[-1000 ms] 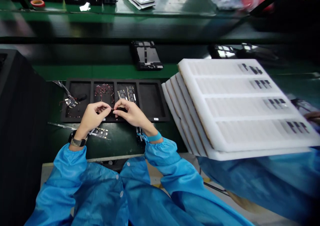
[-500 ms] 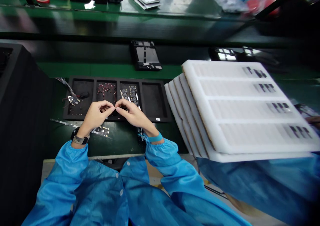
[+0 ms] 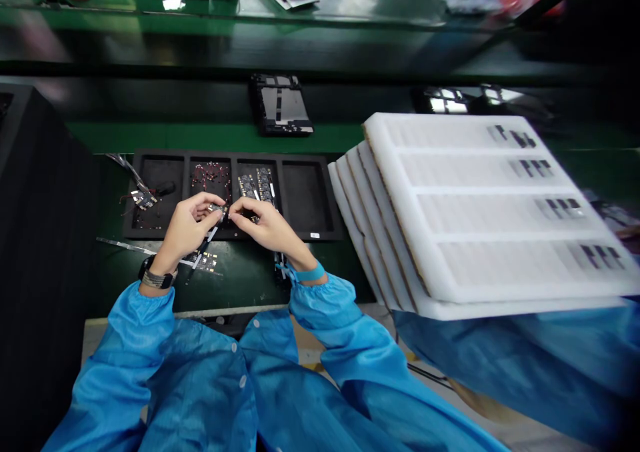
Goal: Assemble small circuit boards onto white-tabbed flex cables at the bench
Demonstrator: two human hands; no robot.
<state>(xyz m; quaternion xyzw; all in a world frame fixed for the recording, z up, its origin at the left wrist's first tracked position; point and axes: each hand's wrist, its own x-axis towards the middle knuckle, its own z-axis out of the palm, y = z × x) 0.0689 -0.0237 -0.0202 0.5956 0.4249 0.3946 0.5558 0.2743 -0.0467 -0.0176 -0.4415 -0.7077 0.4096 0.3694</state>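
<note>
My left hand (image 3: pixel 186 227) and my right hand (image 3: pixel 264 225) meet fingertip to fingertip over the front edge of a black compartment tray (image 3: pixel 305 229). Both pinch a small part between them, with a thin dark cable (image 3: pixel 203 253) hanging down from the left fingers. The tray holds small red wired parts (image 3: pixel 211 175) in one compartment and small circuit boards (image 3: pixel 256 185) in the one to its right. Another little board with wires (image 3: pixel 141 199) lies in the leftmost compartment. A small board (image 3: pixel 206 262) rests on the green mat below my left hand.
A stack of white foam trays (image 3: pixel 480 219) with dark parts in the slots sits at the right, resting on a neighbouring person's blue sleeve (image 3: pixel 525 365). A black frame (image 3: pixel 280 104) lies on the belt behind. A tall black box (image 3: pixel 35 252) stands at the left.
The hands stayed together over the tray. A thin dark cable now hangs from my left fingers where none showed before. The view shifted slightly.
</note>
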